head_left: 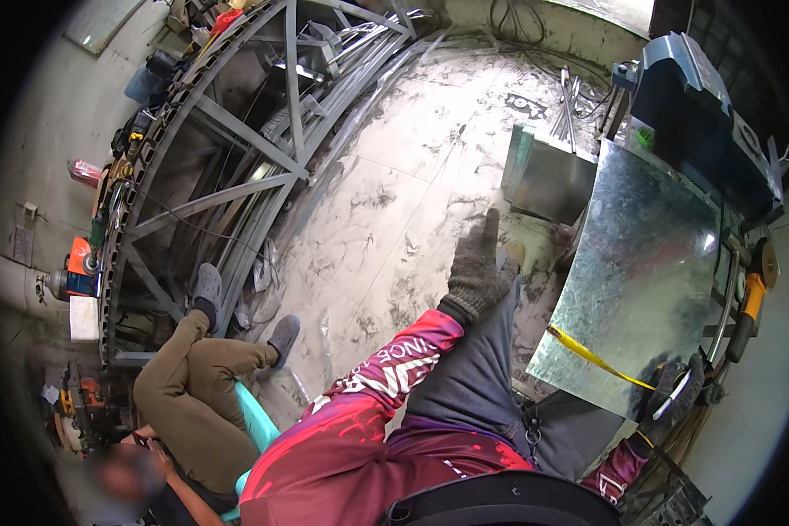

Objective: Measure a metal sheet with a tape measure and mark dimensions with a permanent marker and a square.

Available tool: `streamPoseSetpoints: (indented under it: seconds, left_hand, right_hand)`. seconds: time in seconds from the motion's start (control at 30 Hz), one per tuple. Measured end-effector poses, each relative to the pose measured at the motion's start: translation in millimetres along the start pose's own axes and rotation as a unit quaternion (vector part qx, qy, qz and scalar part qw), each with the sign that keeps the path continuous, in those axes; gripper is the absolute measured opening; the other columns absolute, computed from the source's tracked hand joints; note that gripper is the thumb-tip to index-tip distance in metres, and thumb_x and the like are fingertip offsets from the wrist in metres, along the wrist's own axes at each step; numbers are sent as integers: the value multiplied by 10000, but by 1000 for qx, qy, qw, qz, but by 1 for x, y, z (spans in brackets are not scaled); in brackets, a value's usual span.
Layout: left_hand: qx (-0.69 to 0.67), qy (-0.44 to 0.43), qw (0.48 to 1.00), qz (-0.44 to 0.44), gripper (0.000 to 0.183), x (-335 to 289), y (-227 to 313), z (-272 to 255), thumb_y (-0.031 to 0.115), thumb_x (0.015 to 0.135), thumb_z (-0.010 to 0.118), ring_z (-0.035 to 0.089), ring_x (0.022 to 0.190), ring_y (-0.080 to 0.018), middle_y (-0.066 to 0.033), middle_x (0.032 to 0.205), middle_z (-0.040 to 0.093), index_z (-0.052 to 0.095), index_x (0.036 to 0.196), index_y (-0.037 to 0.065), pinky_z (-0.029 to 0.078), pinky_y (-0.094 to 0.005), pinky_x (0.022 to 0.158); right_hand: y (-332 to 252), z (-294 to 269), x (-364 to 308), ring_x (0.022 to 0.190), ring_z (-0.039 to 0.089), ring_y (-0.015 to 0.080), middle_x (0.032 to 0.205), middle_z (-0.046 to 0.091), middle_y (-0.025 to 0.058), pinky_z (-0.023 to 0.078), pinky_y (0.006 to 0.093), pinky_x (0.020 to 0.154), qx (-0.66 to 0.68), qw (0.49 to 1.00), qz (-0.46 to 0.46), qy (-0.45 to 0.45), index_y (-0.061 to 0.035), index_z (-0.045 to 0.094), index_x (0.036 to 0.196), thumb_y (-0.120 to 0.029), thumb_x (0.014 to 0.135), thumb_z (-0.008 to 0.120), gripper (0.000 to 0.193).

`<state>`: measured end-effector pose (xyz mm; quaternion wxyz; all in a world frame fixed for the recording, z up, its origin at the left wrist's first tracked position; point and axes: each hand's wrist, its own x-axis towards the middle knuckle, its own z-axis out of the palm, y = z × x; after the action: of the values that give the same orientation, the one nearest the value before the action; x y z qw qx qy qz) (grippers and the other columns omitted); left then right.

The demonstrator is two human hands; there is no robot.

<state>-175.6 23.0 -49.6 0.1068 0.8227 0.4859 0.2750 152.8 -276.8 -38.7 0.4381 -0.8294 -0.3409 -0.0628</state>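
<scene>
My left hand (480, 276), in a dark knitted glove, is held over my grey-trousered leg with a finger stretched forward. Nothing shows in its grasp. At the near right corner of a shiny bent metal sheet (640, 254) is my gloved right hand (675, 390), its fingers closed. A slim white pen-like stick (672, 397) sticks out of it. The yellow blade of a tape measure (598, 358) runs from the sheet's left edge to this hand; any case is hidden. Past my left hand, a grey metal box-like piece (552, 180) stands on the floor.
At left, a steel-framed workbench (294, 88) holds tools on its top and metal lengths below. A seated person (193, 377) is on a turquoise chair (256, 416) at lower left. An angle grinder (749, 302) lies at right, near a dark blue machine housing (688, 114). Dark smudges mark the pale floor (394, 193).
</scene>
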Motion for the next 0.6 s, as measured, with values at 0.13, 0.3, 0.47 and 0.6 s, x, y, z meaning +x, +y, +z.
streamPoseSetpoints:
  seconds: [0.13, 0.3, 0.47, 0.6]
  left_hand:
    - [-105, -129, 982, -92, 1008, 2, 6, -8, 283, 867, 688, 592, 1155, -472, -254, 1363, 567, 21, 1610, 139, 477, -513, 974]
    - [-13, 106, 992, 64, 994, 2, -4, 1, 266, 872, 679, 629, 1086, -458, -250, 1291, 612, 25, 1611, 144, 499, -504, 939]
    - [-141, -121, 977, -106, 974, 1, 2, -6, 276, 878, 663, 624, 1075, -468, -283, 1238, 625, 37, 1616, 167, 506, -523, 904]
    - [-160, -76, 979, -98, 993, -4, -3, -1, 268, 869, 676, 601, 1153, -451, -271, 1332, 574, 29, 1616, 166, 494, -504, 952]
  right_hand:
    - [-6, -2, 1, 1205, 562, 291, 1286, 580, 182, 429, 401, 1054, -50, 998, -23, 5, 45, 540, 1323, -104, 920, 677, 450]
    - [-2, 0, 1, 1214, 559, 310, 1296, 577, 188, 427, 413, 1056, -50, 998, -48, 14, 44, 541, 1322, -111, 919, 676, 453]
    - [1, 1, -3, 1227, 550, 304, 1309, 572, 189, 421, 412, 1064, 32, 999, 2, 18, 46, 538, 1325, -117, 930, 664, 446]
    - [-4, 1, -1, 1207, 561, 297, 1301, 581, 187, 430, 402, 1055, -38, 998, -51, 14, 45, 542, 1322, -114, 941, 647, 426]
